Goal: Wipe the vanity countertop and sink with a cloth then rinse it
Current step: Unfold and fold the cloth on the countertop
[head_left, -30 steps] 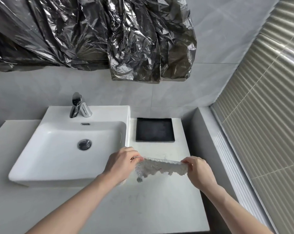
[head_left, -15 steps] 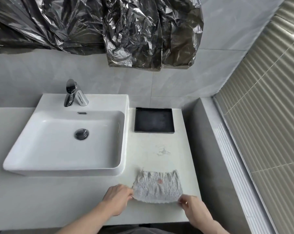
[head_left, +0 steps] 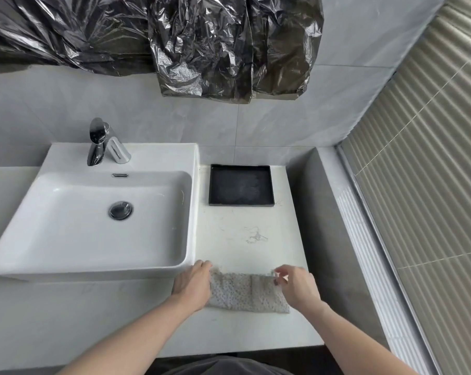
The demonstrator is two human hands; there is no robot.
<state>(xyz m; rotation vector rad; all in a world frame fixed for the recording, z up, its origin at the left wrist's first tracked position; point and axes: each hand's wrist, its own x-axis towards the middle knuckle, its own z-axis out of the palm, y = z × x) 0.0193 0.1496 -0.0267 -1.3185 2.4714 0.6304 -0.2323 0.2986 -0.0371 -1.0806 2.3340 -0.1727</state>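
A white vanity countertop [head_left: 242, 328] carries the speckled cloth [head_left: 245, 293], folded flat near its front edge, right of the sink [head_left: 93, 220]; the left hand [head_left: 192, 285] lies on its left end, the right hand [head_left: 296, 288] pinches its far right corner; behind, a black tray [head_left: 241, 185]

No text, label, brand, number or sign can be read anywhere in the head view.
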